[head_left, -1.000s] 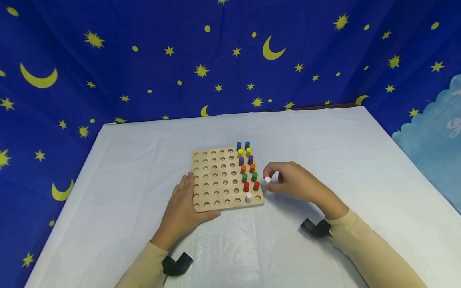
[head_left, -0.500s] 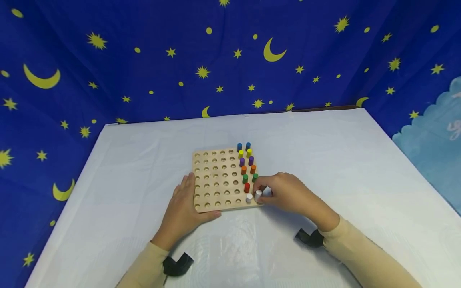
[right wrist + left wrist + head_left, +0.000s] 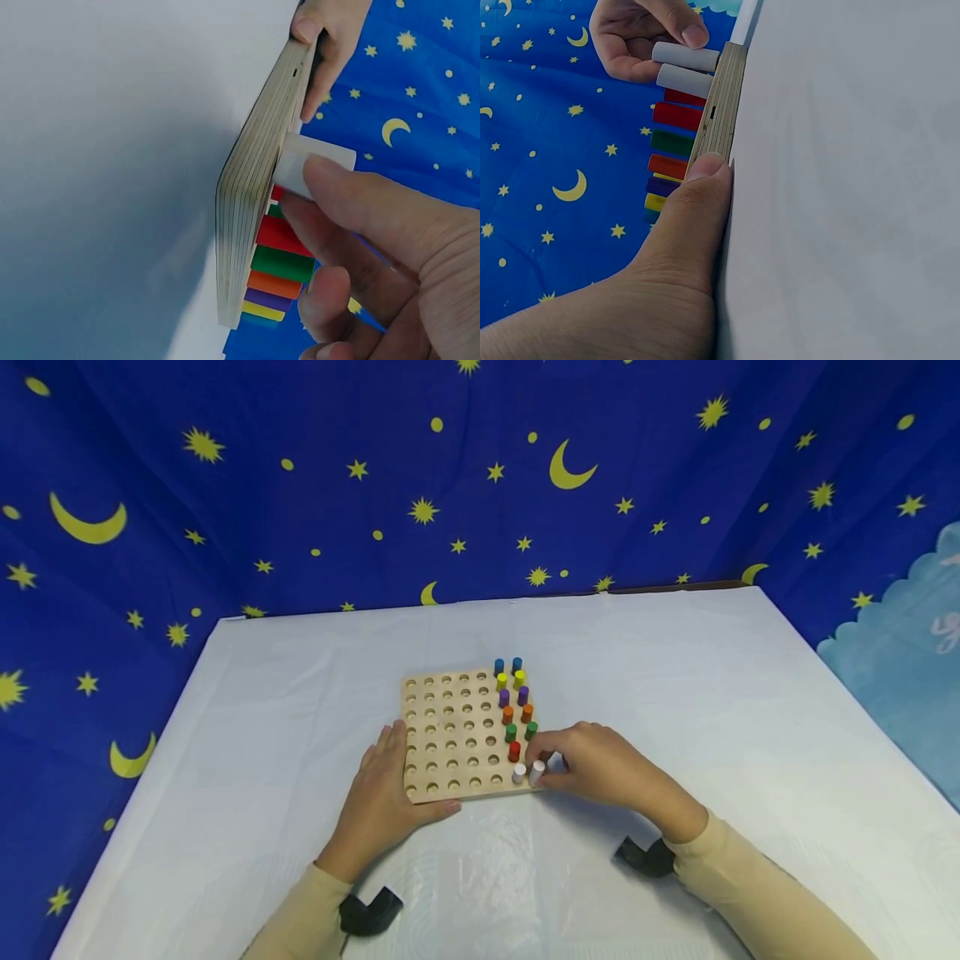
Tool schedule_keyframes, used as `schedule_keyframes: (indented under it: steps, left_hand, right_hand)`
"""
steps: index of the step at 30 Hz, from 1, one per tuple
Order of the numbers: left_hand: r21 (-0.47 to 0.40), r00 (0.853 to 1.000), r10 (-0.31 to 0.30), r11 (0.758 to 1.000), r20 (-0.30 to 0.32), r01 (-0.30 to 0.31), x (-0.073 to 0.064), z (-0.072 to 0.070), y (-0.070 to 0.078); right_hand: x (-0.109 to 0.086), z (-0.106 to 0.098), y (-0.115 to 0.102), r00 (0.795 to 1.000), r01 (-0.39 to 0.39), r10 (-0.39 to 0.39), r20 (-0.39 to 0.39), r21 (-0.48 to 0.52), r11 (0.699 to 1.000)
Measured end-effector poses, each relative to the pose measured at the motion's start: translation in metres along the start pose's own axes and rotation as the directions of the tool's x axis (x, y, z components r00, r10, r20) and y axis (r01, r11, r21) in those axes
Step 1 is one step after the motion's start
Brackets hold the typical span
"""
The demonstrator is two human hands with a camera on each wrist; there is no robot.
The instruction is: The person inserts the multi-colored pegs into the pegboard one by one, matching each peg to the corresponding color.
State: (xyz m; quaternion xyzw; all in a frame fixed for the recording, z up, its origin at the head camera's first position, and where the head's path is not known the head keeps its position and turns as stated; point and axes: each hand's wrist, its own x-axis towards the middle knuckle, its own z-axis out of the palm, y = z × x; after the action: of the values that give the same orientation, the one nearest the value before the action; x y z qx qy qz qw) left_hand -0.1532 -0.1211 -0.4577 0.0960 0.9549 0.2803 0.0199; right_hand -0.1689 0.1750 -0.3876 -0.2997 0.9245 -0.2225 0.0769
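Note:
In the head view, a square wooden pegboard (image 3: 440, 755) lies on the table with rows of round holes. My left hand (image 3: 378, 806) rests at its near left corner, fingers straight along the left side and thumb along the front edge. My right hand (image 3: 596, 764) pinches a white peg (image 3: 537, 772) between thumb and fingers at the near right corner, the peg leaning slightly. Another white peg (image 3: 519, 773) stands just left of it. In the right wrist view, the thumb (image 3: 330, 176) presses the pinched peg's side, its lower end right at the board's face.
Paired pegs fill the two right columns: blue (image 3: 517, 666), yellow (image 3: 520, 679), purple (image 3: 522, 696), orange (image 3: 527, 713), green (image 3: 531, 731) and red (image 3: 513, 752). A white cloth (image 3: 300, 693) covers the table. A blue star-patterned curtain (image 3: 322, 502) hangs behind.
My right hand has moved left and slightly nearer, bringing the white peg from beside the board to its near right corner. My left hand has stayed in place.

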Motion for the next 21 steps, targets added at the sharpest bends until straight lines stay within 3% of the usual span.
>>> schedule_keyframes:
  steps: [6, 21]
  left_hand:
    - [0.002, 1.000, 0.001, 1.000, -0.001, -0.001, 0.0002, -0.0005, 0.0007]
    - [0.003, 1.000, -0.002, 1.000, 0.003, 0.002, -0.0007, -0.0003, 0.0004]
  right_hand:
    - [0.0001, -0.0001, 0.0016, 0.999, -0.005, 0.004, -0.032, -0.030, 1.000]
    - [-0.0007, 0.0016, -0.0009, 1.000, -0.004, 0.002, -0.019, -0.112, 0.994]
